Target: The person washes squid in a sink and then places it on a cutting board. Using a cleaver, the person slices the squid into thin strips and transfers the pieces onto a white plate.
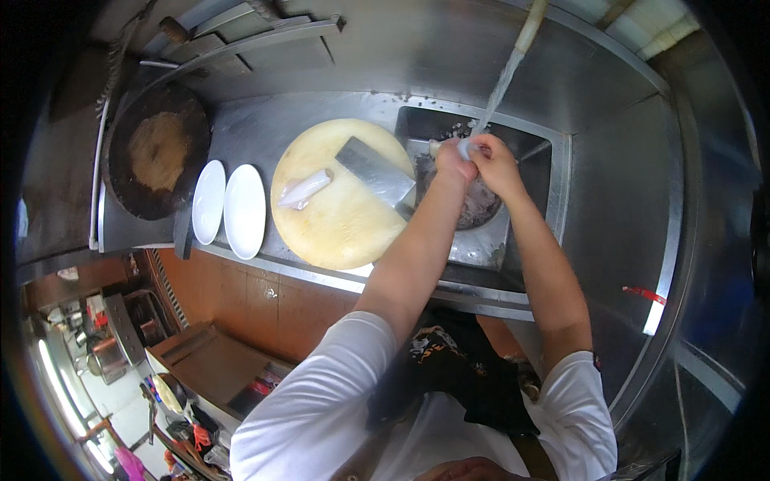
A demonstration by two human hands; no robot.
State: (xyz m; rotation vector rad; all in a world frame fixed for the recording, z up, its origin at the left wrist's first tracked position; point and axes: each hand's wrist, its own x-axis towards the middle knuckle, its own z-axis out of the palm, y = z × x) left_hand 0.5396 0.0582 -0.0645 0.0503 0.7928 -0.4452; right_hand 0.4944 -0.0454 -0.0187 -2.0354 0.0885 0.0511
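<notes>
Both hands meet over the steel sink (pixel 528 135), just below a stream of water (pixel 499 90). My left hand (pixel 454 162) grips a whitish, slippery-looking piece (pixel 464 148), probably squid. My right hand (pixel 496 167) has its fingers on the same piece from the other side. Beneath them, partly covered by my wrists, a round bowl of pale greyish seafood (pixel 478 204) sits in the sink. Left of the sink, a squid body (pixel 305 187) lies on the round cutting board (pixel 337 240). A cleaver (pixel 376 171) rests flat there, its handle partly hidden by my left forearm.
Two white oval plates (pixel 209 201) (pixel 245 210) stand side by side left of the board. Beyond them is a dark wok (pixel 159 150) with brownish contents. A pale water hose (pixel 532 24) hangs over the sink. The steel counter edge (pixel 289 269) runs before me.
</notes>
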